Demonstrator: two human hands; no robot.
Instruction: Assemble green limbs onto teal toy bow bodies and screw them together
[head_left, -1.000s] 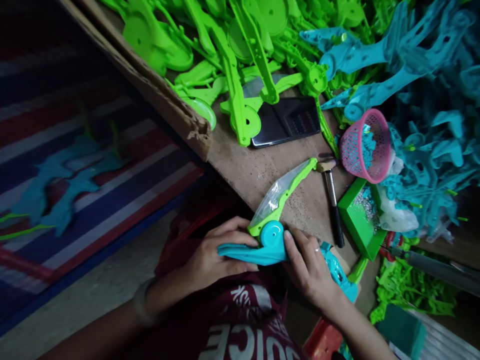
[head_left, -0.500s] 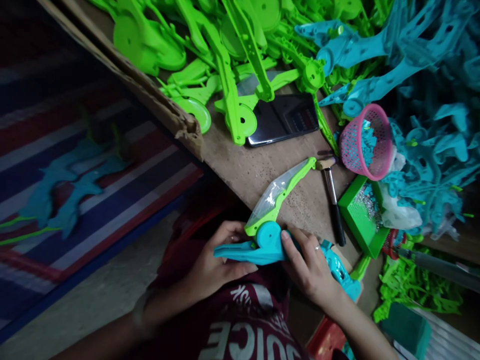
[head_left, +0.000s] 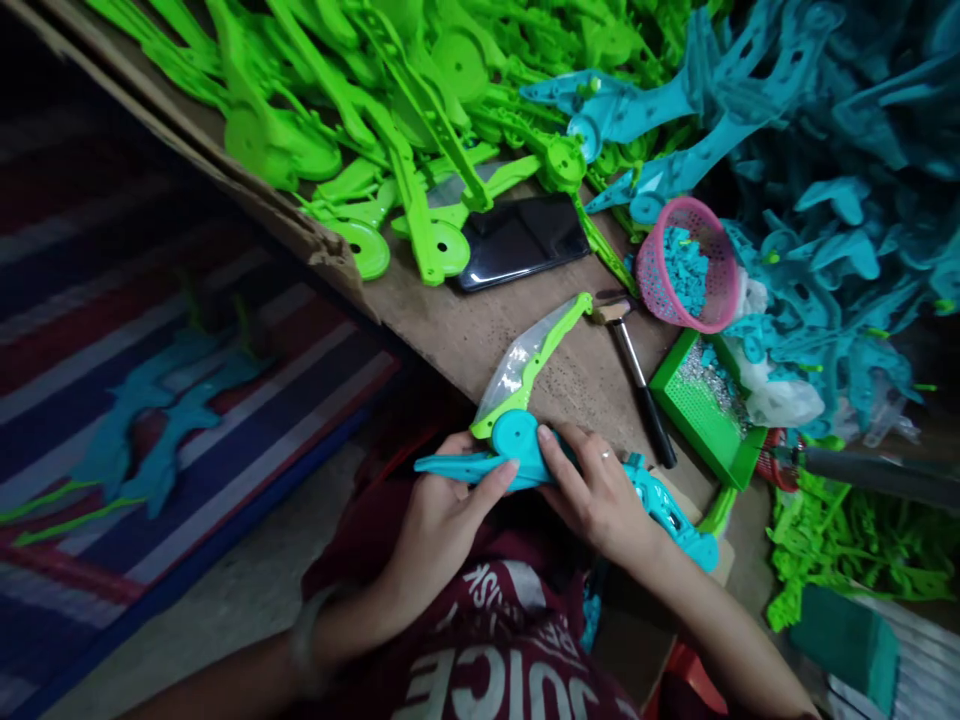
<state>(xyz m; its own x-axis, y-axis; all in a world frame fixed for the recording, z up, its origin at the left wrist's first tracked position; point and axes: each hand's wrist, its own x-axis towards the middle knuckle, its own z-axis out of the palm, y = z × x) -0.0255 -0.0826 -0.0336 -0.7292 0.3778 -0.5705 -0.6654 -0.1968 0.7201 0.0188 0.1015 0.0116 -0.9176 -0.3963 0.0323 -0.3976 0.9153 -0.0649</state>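
Observation:
In front of my body, both hands hold a blue plastic piece (head_left: 516,434) with a round disc and a narrow pointed end towards the left. My left hand (head_left: 439,525) grips it from below, the thumb pressed on its face under the disc. Fingers of my right hand (head_left: 609,498) close over it just right of the disc. From behind the disc a green curved arm (head_left: 534,372) with clear film rises over the board. Right of my right wrist, another blue part (head_left: 675,520) shows; whether it joins the held piece is hidden.
A hammer (head_left: 637,375) lies right of the green arm, beside a green tray (head_left: 724,455) of small metal bits and a pink basket (head_left: 686,265) of blue pieces. A phone (head_left: 525,240), green parts (head_left: 450,70) and blue parts (head_left: 817,250) crowd behind. Striped sheeting (head_left: 217,400) is left.
My left thumb has moved up from beneath the blue piece onto its face. The right hand keeps its hold. The whole view has shifted slightly, so the table things sit further left.

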